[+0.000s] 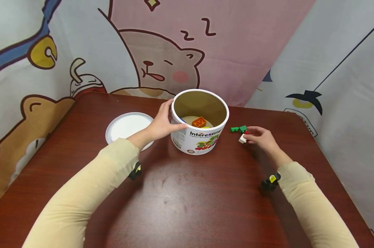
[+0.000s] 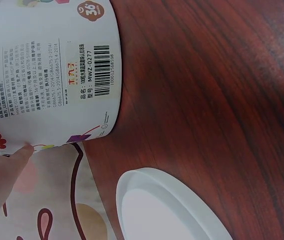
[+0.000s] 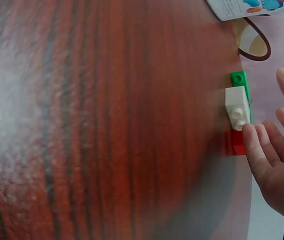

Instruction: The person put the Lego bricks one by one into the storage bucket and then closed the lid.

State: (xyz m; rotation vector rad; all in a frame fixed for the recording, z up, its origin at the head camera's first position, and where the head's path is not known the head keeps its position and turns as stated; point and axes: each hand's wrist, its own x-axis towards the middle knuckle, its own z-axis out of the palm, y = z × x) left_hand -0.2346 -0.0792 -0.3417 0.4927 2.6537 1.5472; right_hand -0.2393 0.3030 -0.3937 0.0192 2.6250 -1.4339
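My left hand (image 1: 162, 124) holds the left side of a white paper bucket (image 1: 196, 139) with printed fruit and lettering, its thumb along the near wall below the rim and its fingers round the far side. An orange brick (image 1: 199, 122) and a bit of yellow lie inside. To the bucket's right, my right hand (image 1: 261, 138) is at a small group of toy bricks. Its fingertips are right at a white brick (image 3: 237, 107), with the thumb held apart. Beside this are a red brick (image 3: 238, 143) and green bricks (image 1: 234, 129).
A round white lid (image 1: 128, 125) lies on the table left of the bucket, partly behind my left forearm. The dark red-brown wooden table (image 1: 187, 199) reaches back to a printed curtain (image 1: 230, 51). Each wrist wears a small black camera.
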